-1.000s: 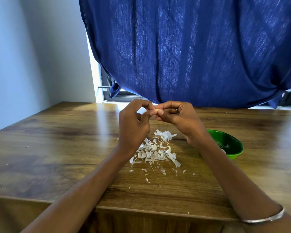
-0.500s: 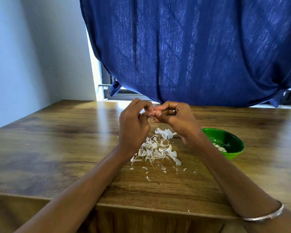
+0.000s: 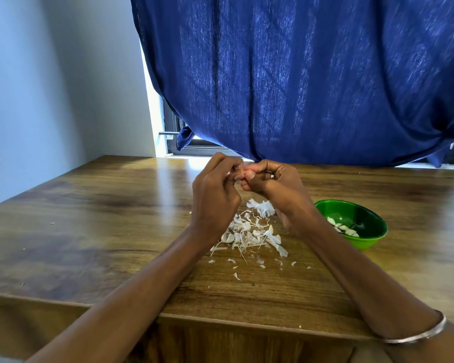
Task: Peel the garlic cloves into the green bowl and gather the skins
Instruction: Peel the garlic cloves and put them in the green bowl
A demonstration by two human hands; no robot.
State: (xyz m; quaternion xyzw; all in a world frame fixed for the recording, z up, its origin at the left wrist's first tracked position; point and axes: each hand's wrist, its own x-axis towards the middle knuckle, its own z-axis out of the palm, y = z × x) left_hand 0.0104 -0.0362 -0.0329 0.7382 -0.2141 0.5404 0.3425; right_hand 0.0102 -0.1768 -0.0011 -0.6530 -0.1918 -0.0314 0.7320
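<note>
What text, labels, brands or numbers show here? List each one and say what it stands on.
None: nothing readable shows in this view.
The green bowl, the blue curtain, the wooden table, the ring and the bangle all look plain and unmarked.

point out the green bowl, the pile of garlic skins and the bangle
green bowl (image 3: 372, 223): head view, on its inner wall at the right side.
pile of garlic skins (image 3: 249, 235): head view, on the middle of the white heap on the table.
bangle (image 3: 427, 334): head view, on the metal band at the right wrist.
</note>
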